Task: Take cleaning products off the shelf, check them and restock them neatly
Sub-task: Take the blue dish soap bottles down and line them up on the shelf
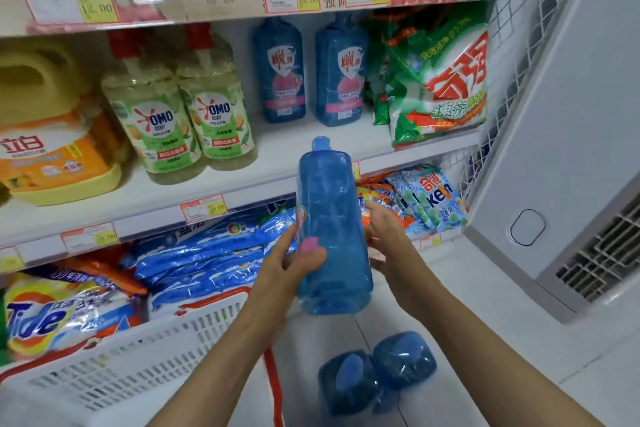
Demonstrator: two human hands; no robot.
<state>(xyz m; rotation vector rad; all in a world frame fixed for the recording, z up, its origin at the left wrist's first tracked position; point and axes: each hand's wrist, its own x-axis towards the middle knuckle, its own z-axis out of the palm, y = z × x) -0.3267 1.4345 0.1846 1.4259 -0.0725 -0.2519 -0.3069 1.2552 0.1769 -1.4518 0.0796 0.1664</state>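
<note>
I hold a blue detergent bottle (330, 218) upright in front of the middle shelf (277, 149), its back side toward me. My left hand (291, 263) grips its lower left side, thumb across the front. My right hand (384, 232) touches its right side, fingers partly hidden behind it. Two matching blue bottles (280, 69) (341, 69) stand at the back of that shelf. Two more blue bottles (351, 381) (405, 359) stand on the floor below my arms, seen from above.
Two OMO bottles (183, 107) and a yellow jug (52, 121) stand left on the shelf, green powder bags (440, 76) right. Bagged detergents (207, 253) fill the lower shelf. A white basket (138, 357) sits lower left; a white freezer (571, 149) stands right.
</note>
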